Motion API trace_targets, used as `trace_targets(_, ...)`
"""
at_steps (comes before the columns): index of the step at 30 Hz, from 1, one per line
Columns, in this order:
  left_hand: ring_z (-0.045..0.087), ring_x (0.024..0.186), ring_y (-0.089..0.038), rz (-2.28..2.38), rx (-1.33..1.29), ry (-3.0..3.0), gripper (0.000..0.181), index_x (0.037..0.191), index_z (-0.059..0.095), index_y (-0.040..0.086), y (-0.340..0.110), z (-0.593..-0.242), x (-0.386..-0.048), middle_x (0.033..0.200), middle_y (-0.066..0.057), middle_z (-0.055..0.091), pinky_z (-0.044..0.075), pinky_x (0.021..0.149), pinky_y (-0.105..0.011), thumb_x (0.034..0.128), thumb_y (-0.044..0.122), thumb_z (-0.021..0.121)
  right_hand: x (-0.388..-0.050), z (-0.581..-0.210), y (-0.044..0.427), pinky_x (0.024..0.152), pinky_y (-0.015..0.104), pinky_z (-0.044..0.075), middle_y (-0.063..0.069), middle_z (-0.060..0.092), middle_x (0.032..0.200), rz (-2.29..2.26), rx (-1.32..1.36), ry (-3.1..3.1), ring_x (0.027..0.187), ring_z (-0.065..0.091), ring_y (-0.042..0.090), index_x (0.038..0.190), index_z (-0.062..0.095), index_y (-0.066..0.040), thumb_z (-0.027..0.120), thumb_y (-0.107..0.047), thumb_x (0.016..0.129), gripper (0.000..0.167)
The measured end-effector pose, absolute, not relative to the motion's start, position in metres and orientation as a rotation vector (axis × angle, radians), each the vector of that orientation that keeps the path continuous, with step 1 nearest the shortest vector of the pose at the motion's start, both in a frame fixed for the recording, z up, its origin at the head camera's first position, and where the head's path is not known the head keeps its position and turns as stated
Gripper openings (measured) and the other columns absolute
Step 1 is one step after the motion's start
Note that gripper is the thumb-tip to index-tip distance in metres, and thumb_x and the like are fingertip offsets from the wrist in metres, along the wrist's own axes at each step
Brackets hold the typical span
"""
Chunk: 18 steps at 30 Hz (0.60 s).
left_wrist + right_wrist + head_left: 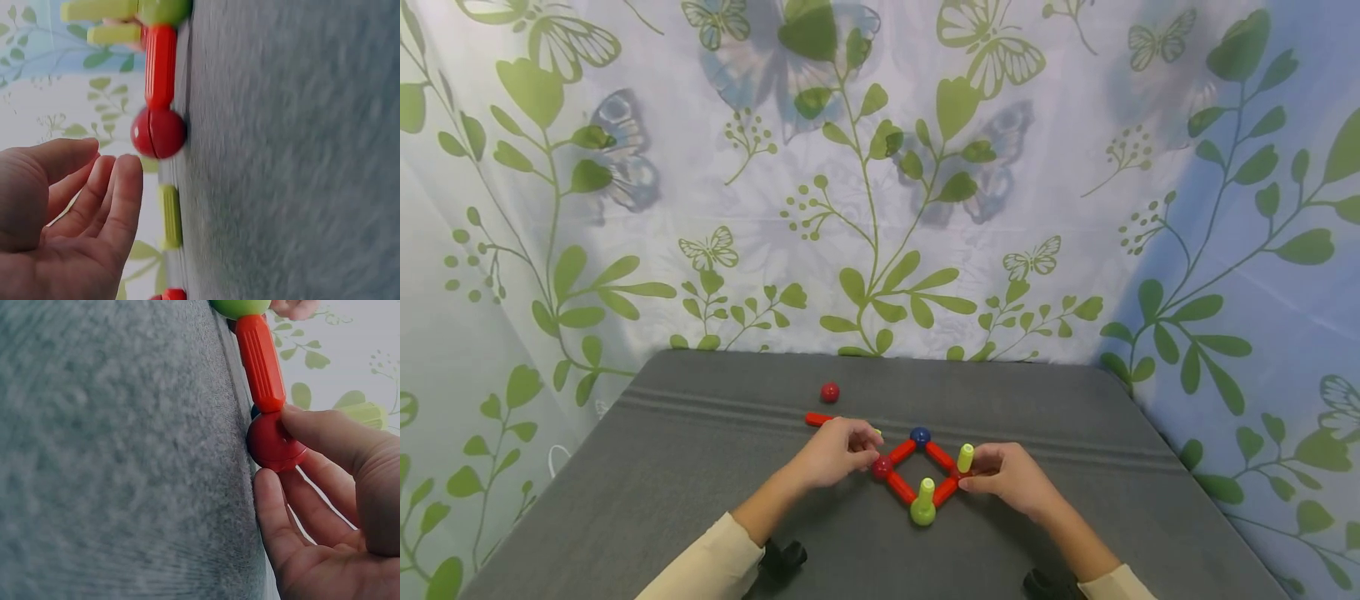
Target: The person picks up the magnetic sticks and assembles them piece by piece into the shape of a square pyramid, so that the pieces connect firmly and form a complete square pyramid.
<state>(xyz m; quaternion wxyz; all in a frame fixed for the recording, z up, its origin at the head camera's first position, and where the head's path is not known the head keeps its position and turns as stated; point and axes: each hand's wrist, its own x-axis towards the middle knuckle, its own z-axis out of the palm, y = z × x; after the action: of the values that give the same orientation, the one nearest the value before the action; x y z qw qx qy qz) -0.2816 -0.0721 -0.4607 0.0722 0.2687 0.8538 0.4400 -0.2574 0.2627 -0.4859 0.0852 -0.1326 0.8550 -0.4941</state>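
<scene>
Red rods point(901, 488) and balls form a flat diamond on the table. Its corners are a blue ball point(921, 437) at the back, a green ball point(922, 512) in front and a red ball at each side. Yellow-green rods stand upright on the green ball and on the right red ball point(272, 440). My right hand point(1013, 480) pinches that right red ball between thumb and fingers. Beside the left red ball point(159, 132), my left hand point(833, 454) has its fingers loosely bent, apart from the ball and holding nothing.
Farther back on the grey table point(700, 467) lie a loose red ball point(830, 392) and a red rod point(819, 419). A yellow-green rod point(169, 215) lies beyond the left hand. A patterned curtain point(880, 208) hangs along the table's back edge.
</scene>
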Motion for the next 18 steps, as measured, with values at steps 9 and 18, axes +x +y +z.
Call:
trace_targets(9,0.06,0.078,-0.009,1.288,0.832,2.726,0.01,0.104,0.074,0.006,-0.076,-0.468,-0.307,0.088,0.001,0.068,0.052,0.068,-0.025,0.095,0.009,0.071,-0.255,-0.478,0.261,0.074,0.025,0.058,0.014,0.076,0.104,-1.514,-0.418,2.491,0.093,0.071,0.017,0.11,0.073,0.001,0.084,-0.016,0.084,0.033)
trace_targets(18,0.067,0.094,-0.025,1.167,0.908,2.802,0.016,0.106,0.076,0.005,-0.072,-0.472,-0.321,0.101,-0.008,0.068,0.056,0.085,-0.037,0.0907,0.006,0.076,-0.259,-0.475,0.263,0.074,0.026,0.056,0.014,0.075,0.104,-1.483,-0.423,2.432,0.095,0.068,0.019,0.111,0.071,0.001,0.084,-0.013,0.085,0.032)
